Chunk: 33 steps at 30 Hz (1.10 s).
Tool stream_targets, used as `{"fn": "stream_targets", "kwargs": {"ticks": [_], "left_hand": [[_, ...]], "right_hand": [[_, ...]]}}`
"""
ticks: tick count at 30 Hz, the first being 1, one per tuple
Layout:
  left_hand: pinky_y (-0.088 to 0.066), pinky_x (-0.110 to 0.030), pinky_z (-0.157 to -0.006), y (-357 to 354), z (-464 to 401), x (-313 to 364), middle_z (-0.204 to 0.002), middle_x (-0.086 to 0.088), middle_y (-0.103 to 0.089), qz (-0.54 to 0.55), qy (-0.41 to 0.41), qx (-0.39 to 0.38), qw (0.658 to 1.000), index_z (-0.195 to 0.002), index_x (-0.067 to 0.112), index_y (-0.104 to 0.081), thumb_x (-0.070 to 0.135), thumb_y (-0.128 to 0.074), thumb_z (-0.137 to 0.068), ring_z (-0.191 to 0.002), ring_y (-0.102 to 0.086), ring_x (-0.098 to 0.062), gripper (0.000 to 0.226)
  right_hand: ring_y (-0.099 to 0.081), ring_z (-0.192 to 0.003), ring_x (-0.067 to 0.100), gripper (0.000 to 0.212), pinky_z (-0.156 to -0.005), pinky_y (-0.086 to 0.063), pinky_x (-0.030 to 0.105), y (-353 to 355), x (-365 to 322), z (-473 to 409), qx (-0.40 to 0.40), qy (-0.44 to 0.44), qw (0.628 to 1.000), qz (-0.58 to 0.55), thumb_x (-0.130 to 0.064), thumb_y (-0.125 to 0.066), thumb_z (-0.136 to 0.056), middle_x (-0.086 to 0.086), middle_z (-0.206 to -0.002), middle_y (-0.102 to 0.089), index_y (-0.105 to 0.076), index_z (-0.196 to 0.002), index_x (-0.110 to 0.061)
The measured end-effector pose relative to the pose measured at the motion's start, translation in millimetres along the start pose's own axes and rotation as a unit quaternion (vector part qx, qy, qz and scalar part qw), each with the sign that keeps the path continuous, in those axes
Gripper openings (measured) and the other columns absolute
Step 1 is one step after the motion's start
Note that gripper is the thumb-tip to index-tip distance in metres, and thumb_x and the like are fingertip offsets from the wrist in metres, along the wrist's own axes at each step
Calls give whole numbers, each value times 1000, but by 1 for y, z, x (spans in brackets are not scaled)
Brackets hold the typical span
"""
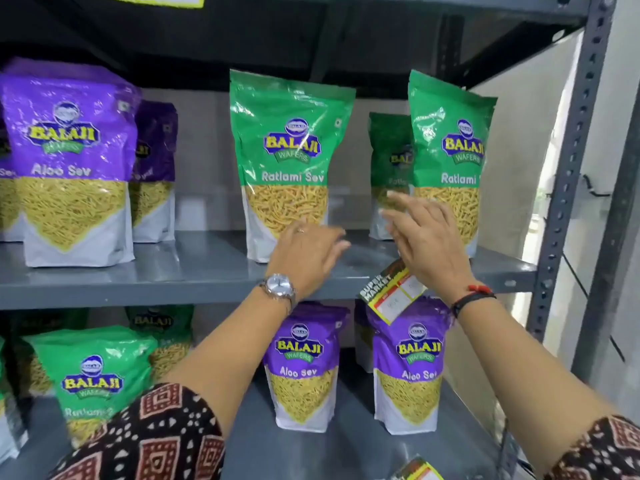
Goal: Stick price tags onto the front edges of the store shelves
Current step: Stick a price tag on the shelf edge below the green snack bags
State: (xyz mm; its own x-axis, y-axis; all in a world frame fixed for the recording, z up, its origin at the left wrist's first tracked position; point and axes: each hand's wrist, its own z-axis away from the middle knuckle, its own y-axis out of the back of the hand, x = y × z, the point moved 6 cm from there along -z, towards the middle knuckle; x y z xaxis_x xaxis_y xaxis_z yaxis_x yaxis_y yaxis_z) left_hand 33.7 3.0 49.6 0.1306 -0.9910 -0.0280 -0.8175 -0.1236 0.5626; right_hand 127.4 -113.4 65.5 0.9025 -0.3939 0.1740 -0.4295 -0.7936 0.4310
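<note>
A yellow, black and red price tag [391, 292] reading "SUPER MARKET" hangs tilted across the front edge of the grey middle shelf [173, 287]. Its top corner is tucked under the heel of my right hand [420, 244], which seems to hold it there with the fingers spread towards the right green Ratlami Sev pouch [450, 150]. My left hand [306, 258], with a wristwatch, hovers over the shelf beside the middle green Ratlami Sev pouch [291, 161], fingers loosely bent and holding nothing. Another tag [419, 471] peeks in at the bottom edge.
Purple Aloo Sev pouches [72, 161] stand at the left of the middle shelf. The lower shelf holds purple pouches [304, 372] and green pouches [93, 379]. A perforated grey upright [568, 188] bounds the rack on the right.
</note>
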Motion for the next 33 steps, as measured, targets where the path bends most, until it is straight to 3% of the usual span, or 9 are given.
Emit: {"fn": "stream_targets", "kwargs": {"ticks": [5,11,17,21,23,25,27,29,33], "left_hand": [[-27,-35,-86,-50,23,24,-104,-13,-64,21,-31,-67,997,-102,8,-59,31,-59,-85,-99,-55,-29,29],[-39,-42,-79,-63,26,30,-90,-15,-65,72,-2,-27,997,-92,8,-62,16,-76,-69,-84,-60,-33,28],[-31,-32,-80,-61,32,31,-87,-14,-65,121,27,36,992,-78,11,-65,2,-68,-72,-79,-60,-33,11],[-28,-34,-81,-57,40,35,-80,-11,-63,127,21,40,991,-79,14,-66,17,-55,-80,-75,-59,-31,12],[-23,-35,-86,-54,43,38,-74,-6,-63,125,19,40,991,-83,17,-66,24,-48,-83,-76,-59,-26,19],[-19,-31,-87,-53,44,39,-72,-3,-65,136,40,40,989,-84,17,-65,22,-56,-80,-80,-60,-23,11],[-17,-25,-77,-55,43,37,-68,-1,-66,151,78,34,985,-77,16,-63,16,-66,-75,-79,-59,-25,4],[-13,-24,-71,-60,44,35,-65,-1,-63,145,105,11,984,-68,15,-61,10,-73,-73,-76,-57,-26,13],[-17,-34,-73,-65,44,36,-65,-4,-61,88,119,2,989,-65,16,-62,9,-73,-72,-72,-56,-27,16]], "right_hand": [[-62,-89,33,19,-87,-30,42,-10,21,36,-22,-20,1000,5,-20,-53,-82,13,-96,-70,-68,-87,-9],[-63,-69,33,16,-70,-48,47,-5,21,46,-21,-5,1000,-11,-2,-56,-71,14,-78,-69,-66,-83,-6],[-59,-66,30,17,-62,-39,34,0,11,78,37,-7,999,-21,6,-56,-70,15,-74,-68,-65,-81,-3],[-59,-69,31,22,-62,-47,33,-1,17,99,75,-78,989,-106,14,-59,-70,18,-78,-64,-65,-85,-1],[-57,-75,16,25,-68,-48,23,-2,27,109,97,-125,968,-194,7,-47,-76,8,-81,-60,-64,-89,-5],[-57,-79,2,36,-72,-44,9,-7,36,116,87,-170,944,-270,8,-45,-79,-4,-81,-56,-63,-98,-16],[-57,-76,-1,50,-70,-45,8,-18,44,121,56,-234,913,-329,7,-56,-82,-9,-78,-58,-54,-108,-36],[-57,-69,4,49,-67,-46,14,-28,49,123,32,-279,893,-352,-2,-62,-81,-9,-73,-59,-49,-99,-45],[-55,-61,-5,32,-58,-42,5,-39,54,121,14,-300,889,-346,0,-63,-80,-12,-68,-62,-56,-70,-29]]}}
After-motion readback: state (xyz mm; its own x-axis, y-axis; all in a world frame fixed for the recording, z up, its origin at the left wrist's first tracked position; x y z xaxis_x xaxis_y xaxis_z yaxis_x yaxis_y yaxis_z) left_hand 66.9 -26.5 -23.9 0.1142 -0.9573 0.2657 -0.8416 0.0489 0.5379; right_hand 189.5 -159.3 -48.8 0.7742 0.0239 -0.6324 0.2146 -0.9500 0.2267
